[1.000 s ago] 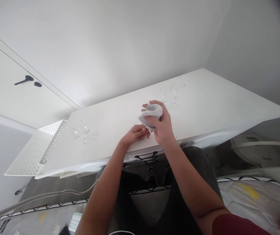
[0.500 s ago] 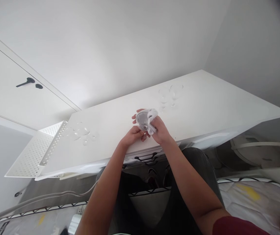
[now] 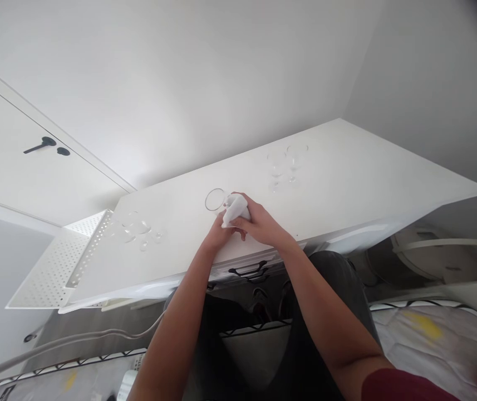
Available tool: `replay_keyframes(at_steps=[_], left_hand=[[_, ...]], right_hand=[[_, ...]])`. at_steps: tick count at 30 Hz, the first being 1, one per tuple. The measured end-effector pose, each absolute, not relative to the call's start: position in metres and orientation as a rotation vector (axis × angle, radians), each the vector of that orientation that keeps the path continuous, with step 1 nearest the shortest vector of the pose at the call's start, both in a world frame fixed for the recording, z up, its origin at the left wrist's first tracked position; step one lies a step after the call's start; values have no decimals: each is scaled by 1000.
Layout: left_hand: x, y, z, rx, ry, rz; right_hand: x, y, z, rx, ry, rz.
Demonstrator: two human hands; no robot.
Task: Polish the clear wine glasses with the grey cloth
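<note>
Head view: both hands worked above the near edge of the white dresser top (image 3: pixel 367 178), roughly midway along it and above the drawer handles (image 3: pixel 247 270). Right hand (image 3: pixel 259 220) was closed on a bunched white cloth (image 3: pixel 237 209), thumb on the near side. Left hand (image 3: pixel 218 229) appeared closed round the lower part of a clear glass (image 3: pixel 215 200); the exact contact was hidden behind the cloth. The glass's rim stuck out past the hands, toward the left and the far edge, probably because the grip sat at the stem end, so the cloth could press there. Could not tell whether any part of the glass touched the surface.

Two stemmed glasses (image 3: pixel 286 161) stood upright near the far edge, right of the hands. More glasses (image 3: pixel 136 225) stood toward the left edge, near a perforated rack (image 3: pixel 50 273); count uncertain. Both groups lay well apart from the hands, presumably to give the elbows and cloth room.
</note>
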State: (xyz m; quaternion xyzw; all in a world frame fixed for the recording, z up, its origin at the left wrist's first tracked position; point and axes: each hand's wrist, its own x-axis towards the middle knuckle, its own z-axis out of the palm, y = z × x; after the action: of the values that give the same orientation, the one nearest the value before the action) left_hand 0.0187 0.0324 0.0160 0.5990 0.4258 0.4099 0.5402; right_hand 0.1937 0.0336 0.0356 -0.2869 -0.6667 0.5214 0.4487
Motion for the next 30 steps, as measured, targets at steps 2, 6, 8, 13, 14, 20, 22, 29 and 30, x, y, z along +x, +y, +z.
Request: replay_keyframes(at_steps=[2,6,8,13,14,20,22,29,30], left_hand=[[19,35,12,1395,1053,1029],[18,41,4,1360,1089,1157],[17,43,1,1365,1028,1171],[12,49,-1,1406,983,1386],[12,49,0,1376,952,1461],[4,41,10,1141,719,1310],[1,39,11,1116,727,1346],[3,43,10,1151,744,1454],[5,44,11,1164,764,1474]], right_hand=[[189,34,34,-796,-1695,1148],[180,38,31,-850,-1682,1007],[181,41,28,-896,-1569,1000],[196,49,24,-900,-1283,1211],[199,49,25,-806,-1299,1399],[196,42,26,-304,-1262,2163],[192,41,25,-303,-1266,2132],[185,36,33,-561,-1438,1999],[182,35,35,-763,-1540,1797]])
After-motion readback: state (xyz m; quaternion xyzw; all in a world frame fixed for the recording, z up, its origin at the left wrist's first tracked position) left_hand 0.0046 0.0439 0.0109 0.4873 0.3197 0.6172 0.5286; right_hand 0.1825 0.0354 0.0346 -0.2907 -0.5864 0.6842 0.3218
